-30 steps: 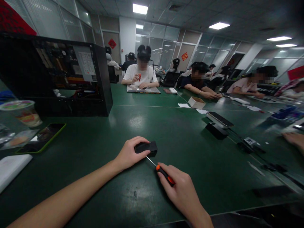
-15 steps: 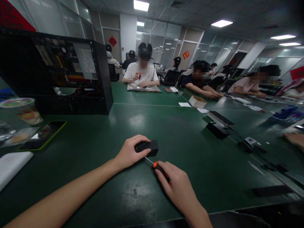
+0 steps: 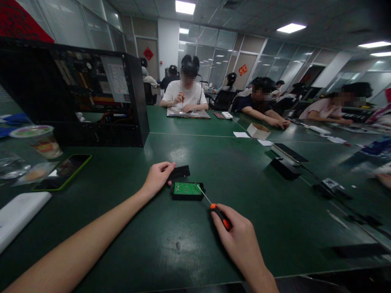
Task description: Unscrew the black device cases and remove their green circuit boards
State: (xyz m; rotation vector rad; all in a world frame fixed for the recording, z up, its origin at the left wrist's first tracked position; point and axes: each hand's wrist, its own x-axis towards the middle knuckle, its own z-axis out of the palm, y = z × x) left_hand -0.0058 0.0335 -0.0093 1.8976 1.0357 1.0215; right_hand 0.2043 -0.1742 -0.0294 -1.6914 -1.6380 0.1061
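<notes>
A small black plastic case [image 3: 187, 197] lies on the green table with its top off, and a green circuit board [image 3: 185, 188] shows inside. Just behind and left of it, my left hand [image 3: 159, 176] pinches a flat black cover [image 3: 181, 171] between thumb and fingers. My right hand [image 3: 233, 226] is closed around the black and orange handle of a screwdriver [image 3: 220, 215]. Its thin metal shaft points up and left, and the tip is at the right end of the board; whether it touches is unclear.
An open computer case [image 3: 136, 101] stands at the back left. Near it are a plastic cup [image 3: 45, 142], a phone with a green edge [image 3: 65, 173] and a white object [image 3: 21, 211]. At right lie another phone [image 3: 290, 153] and a black block [image 3: 284, 169]. Across the table a person [image 3: 187, 91] works.
The black cover has come off the case and moved back and left in my left hand, baring the green board. My right hand with the screwdriver has shifted slightly right.
</notes>
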